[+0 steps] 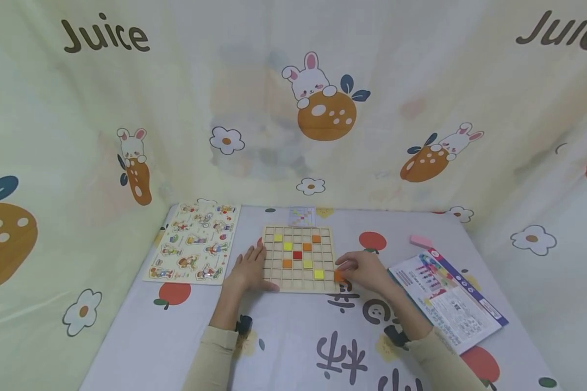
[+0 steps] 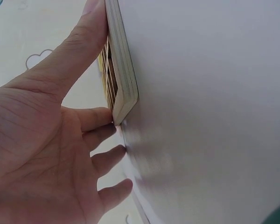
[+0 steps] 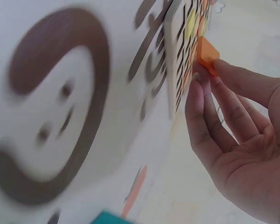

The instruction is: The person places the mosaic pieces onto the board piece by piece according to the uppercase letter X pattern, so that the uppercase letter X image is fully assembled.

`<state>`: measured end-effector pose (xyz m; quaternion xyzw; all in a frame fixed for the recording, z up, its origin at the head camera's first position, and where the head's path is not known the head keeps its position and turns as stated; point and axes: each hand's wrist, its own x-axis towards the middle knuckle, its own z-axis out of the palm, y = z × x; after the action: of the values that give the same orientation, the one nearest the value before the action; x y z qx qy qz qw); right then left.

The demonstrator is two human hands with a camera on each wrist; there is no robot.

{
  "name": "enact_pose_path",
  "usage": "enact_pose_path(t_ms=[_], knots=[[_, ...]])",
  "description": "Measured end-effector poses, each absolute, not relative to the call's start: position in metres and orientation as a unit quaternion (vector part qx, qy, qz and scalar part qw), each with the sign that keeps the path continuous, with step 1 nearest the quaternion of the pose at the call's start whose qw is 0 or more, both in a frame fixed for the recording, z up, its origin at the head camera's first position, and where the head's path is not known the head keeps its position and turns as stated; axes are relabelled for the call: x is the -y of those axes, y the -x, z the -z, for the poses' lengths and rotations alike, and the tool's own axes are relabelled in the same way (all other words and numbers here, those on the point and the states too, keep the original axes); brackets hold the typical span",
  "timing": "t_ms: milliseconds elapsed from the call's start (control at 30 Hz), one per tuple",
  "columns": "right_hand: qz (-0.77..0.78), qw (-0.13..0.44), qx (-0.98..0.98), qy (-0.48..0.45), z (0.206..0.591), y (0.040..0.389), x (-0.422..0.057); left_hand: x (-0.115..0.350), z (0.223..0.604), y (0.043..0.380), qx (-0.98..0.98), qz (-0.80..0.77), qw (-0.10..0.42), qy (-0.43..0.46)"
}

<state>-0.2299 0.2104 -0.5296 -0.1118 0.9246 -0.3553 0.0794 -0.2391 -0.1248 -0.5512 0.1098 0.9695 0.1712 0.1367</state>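
Note:
A wooden grid board [image 1: 274,276] lies flat on the table, bearing several yellow tiles, three orange tiles and a red tile [image 1: 297,255]. My left hand [image 1: 247,271] touches its near left corner; the left wrist view has the thumb along the board's edge [image 2: 123,70] and the other fingers extended. At the near right corner my right hand [image 1: 370,271] pinches an orange tile [image 3: 207,56] between thumb and fingers. That tile is tilted in the right wrist view; whether it touches the board cannot be told. A small printed grid card [image 1: 301,216] lies behind the board.
To the left lies a puzzle board [image 1: 195,244] with cartoon figures. A printed booklet [image 1: 452,298] lies on the right, a pink block [image 1: 421,240] behind it. A patterned cloth covers the table, and curtains hang behind and at both sides.

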Motion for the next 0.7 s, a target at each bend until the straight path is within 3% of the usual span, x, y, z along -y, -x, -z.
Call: enact_pose_path(t_ms=[300,700], knots=[[0.409,0.079,-0.905,0.087,0.532,0.248,-0.158,0.127,0.547,0.241,-0.970,-0.167,0.139,-0.111],[0.450,0.072,-0.881,0.128,0.537,0.260,-0.109,0.126,0.549,0.240,-0.970,-0.161,0.142,-0.114]])
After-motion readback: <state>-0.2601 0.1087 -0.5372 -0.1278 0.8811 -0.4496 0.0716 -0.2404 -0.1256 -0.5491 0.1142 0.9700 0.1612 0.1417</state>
